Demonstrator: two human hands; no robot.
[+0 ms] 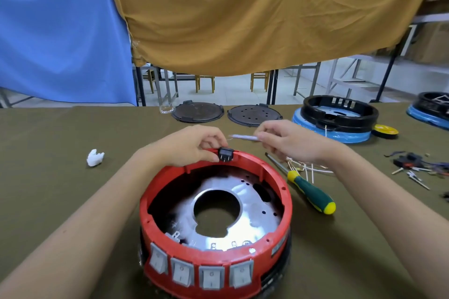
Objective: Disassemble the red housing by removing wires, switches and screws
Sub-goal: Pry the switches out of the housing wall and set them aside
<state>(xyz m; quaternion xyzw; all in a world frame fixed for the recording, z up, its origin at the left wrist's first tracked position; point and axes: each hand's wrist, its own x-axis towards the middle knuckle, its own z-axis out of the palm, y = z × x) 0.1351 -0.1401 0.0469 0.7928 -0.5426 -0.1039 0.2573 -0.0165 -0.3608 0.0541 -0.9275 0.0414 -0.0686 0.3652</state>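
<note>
Your left hand [194, 144] pinches the small black socket [226, 154] on the far rim of the rigid red housing [216, 221] on the table before you, while your right hand [286, 141] grips a thin, probably limp wire [243, 137].

I see table [60, 196] under olive-green cloth. Red housing [279, 192] sits on it at near centre, my landmark. Right of housing, just beside: green-yellow screwdriver [311, 192], shaft angled toward far edge; loose pale wires [306, 167] by its shaft. Far left of housing: crumpled white wad [95, 157]. Beyond housing, at far edge: two dark round lids [197, 112] side by side. Far right: black ring housing [340, 114] on blue-wrapped base, small yellow disc [385, 130] next to it, scattered dark parts and connectors [413, 165].
</note>
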